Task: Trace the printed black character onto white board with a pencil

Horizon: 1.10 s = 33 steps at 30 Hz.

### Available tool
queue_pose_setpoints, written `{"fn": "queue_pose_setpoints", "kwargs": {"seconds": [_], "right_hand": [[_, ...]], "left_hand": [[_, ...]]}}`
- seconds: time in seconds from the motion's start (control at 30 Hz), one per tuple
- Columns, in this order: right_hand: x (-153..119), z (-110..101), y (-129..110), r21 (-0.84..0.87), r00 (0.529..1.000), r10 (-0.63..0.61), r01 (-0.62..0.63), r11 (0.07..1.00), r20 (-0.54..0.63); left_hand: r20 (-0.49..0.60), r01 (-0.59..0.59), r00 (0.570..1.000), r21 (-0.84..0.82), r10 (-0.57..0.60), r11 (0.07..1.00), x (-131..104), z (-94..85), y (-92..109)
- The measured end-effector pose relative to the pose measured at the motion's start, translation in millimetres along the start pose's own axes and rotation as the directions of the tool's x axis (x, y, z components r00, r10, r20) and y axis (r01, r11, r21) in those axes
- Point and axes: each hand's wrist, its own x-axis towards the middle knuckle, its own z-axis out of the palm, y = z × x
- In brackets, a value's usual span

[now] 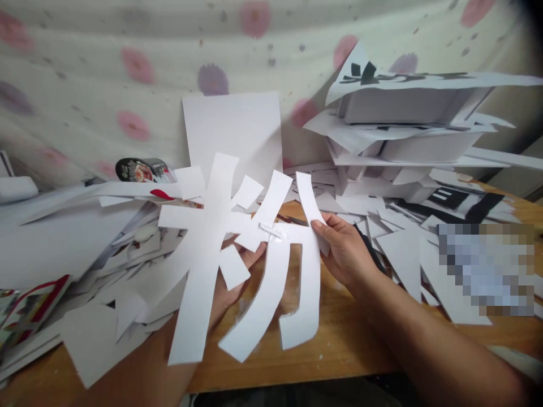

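Observation:
A large white cut-out Chinese character (197, 254), apparently of stiff board, is held up over the wooden table. My right hand (348, 249) is closed on its upper right stroke, thumb in front and fingers behind. My left hand (241, 280) reaches behind the character and supports it from the back; most of its fingers are hidden by the strokes. Near the middle, where the strokes meet, lies a small whitish strip (271, 230) with a shiny patch beside it; I cannot tell whether it is tape or glue.
White scraps (114, 339) pile up on the left, and more offcuts (403, 249) lie on the right. A stack of white box-like pieces (407, 107) stands at the back right. A white board (231, 121) leans against the flowered curtain (153, 56). The wooden table (263, 367) shows in front.

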Motion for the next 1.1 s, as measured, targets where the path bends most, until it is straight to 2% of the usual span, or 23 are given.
{"fn": "queue_pose_setpoints", "kwargs": {"seconds": [0.07,0.1,0.17,0.3,0.37,0.4,0.73,0.87,0.97,1.1], "right_hand": [[2,-2,0,0.006,1.000,-0.010,0.010,1.000,-0.024],[3,-3,0,0.007,0.999,-0.017,0.017,1.000,-0.035],[6,-6,-1,0.003,0.997,-0.043,0.043,0.999,-0.057],[13,-15,-1,-0.040,0.992,-0.111,0.109,0.993,-0.057],[16,-18,-1,-0.056,0.991,-0.122,0.119,0.991,-0.052],[16,-19,0,-0.052,0.991,-0.122,0.119,0.992,-0.050],[14,-12,-1,0.097,0.995,-0.090,0.093,0.991,-0.035],[16,-13,-1,0.164,0.993,-0.073,0.087,0.983,-0.088],[19,-14,4,0.163,0.993,-0.042,0.059,0.985,-0.108],[18,-12,13,0.074,0.999,0.042,-0.040,0.996,-0.024]], "left_hand": [[0.117,0.117,0.989,-0.235,-0.092,0.965,3,3.5,-6],[0.205,0.203,0.969,-0.342,-0.138,0.917,5,5.9,-10],[0.382,0.376,0.902,-0.471,-0.201,0.798,7,10.9,-17],[0.607,0.556,0.774,-0.515,-0.180,0.653,6,17.2,-27],[0.667,0.596,0.733,-0.532,-0.135,0.601,5,17.9,-28],[0.679,0.602,0.725,-0.545,-0.114,0.583,5,17.9,-28],[0.656,0.531,0.748,-0.684,0.102,0.501,6,21.7,-38],[0.591,0.531,0.806,-0.736,0.017,0.419,7,21.3,-40],[0.530,0.507,0.846,-0.760,-0.064,0.407,9,18.5,-38],[0.456,0.465,0.880,-0.775,-0.129,0.429,12,14.9,-38]]}}
